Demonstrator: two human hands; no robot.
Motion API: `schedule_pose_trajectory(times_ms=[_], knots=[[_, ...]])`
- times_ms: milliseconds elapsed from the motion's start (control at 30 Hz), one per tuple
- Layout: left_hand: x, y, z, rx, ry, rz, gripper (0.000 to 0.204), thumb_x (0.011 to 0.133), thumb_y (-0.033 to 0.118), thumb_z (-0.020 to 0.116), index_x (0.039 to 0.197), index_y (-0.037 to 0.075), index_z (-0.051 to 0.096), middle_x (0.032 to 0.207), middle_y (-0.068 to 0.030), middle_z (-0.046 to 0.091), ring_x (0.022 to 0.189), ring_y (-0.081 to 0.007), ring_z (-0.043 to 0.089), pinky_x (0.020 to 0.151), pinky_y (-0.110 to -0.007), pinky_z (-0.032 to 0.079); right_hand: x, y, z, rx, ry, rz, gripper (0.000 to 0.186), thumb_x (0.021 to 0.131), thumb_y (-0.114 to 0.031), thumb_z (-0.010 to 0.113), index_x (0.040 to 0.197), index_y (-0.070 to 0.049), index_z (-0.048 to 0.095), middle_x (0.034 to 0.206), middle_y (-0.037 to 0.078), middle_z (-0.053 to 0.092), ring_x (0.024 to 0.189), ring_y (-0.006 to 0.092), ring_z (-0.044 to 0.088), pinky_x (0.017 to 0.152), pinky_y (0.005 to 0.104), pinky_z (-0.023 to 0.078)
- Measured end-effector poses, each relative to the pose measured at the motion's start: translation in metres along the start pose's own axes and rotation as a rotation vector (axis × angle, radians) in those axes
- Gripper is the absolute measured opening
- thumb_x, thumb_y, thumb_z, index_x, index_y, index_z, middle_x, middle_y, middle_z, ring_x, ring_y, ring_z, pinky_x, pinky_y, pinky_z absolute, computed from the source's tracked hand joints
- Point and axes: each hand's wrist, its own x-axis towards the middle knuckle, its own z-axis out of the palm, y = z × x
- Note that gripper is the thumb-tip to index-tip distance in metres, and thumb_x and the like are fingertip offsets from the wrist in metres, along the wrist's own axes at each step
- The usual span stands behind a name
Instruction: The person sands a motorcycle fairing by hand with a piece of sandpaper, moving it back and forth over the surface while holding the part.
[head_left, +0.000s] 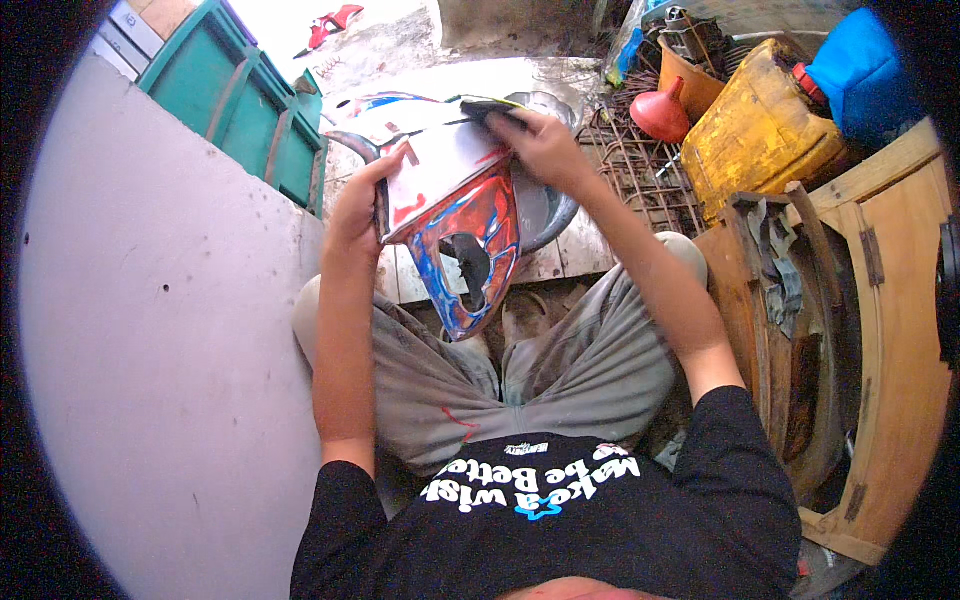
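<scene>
In front of my knees I hold a motorcycle fairing panel, white on its upper part, with red, blue and white patches around an opening in its pointed lower end. My left hand is closed on the panel's left edge, thumb on the white face. At the upper right of the panel, my right hand has its fingers closed over a dark flat piece that lies against the panel's top. What this piece is made of does not show. A grey rounded basin-like thing is partly hidden behind the panel and my right hand.
A pale wall stands close on my left, with a green frame beyond it. To the right are a metal grid, a red funnel, a yellow jerrycan, a blue container and a wooden frame. A red part lies far off.
</scene>
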Motion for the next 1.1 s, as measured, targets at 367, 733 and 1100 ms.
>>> schedule_pose_trajectory(times_ms=[367, 733, 1100], knots=[[-0.019, 0.004, 0.017, -0.101, 0.007, 0.033, 0.031, 0.099, 0.016, 0.058, 0.125, -0.001, 0.054, 0.112, -0.0152, 0.067, 0.1, -0.0255, 0.07, 0.089, -0.041, 0.058, -0.026, -0.01, 0.012, -0.144, -0.069, -0.383, 0.036, 0.096, -0.007, 0.058, 0.132, -0.007, 0.061, 0.135, 0.018, 0.061, 0.131, 0.0323, 0.054, 0.11, 0.0402, 0.044], [-0.036, -0.006, 0.04, -0.205, 0.191, 0.084, 0.023, 0.095, 0.023, 0.061, 0.107, 0.004, 0.063, 0.089, -0.0111, 0.07, 0.078, -0.0214, 0.069, 0.076, -0.036, 0.059, -0.036, -0.025, 0.027, -0.181, -0.144, -0.502, 0.037, 0.092, -0.005, 0.058, 0.129, -0.007, 0.064, 0.131, 0.017, 0.064, 0.128, 0.032, 0.058, 0.109, 0.0408, 0.044], [-0.024, -0.024, 0.044, -0.047, 0.027, 0.031, 0.029, 0.102, 0.027, 0.05, 0.119, 0.004, 0.056, 0.103, -0.0105, 0.068, 0.086, -0.019, 0.069, 0.081, -0.036, 0.058, -0.026, -0.03, 0.008, -0.291, -0.123, -0.557, 0.037, 0.084, -0.004, 0.064, 0.12, -0.011, 0.071, 0.125, 0.009, 0.069, 0.12, 0.029, 0.062, 0.104, 0.0399, 0.046]])
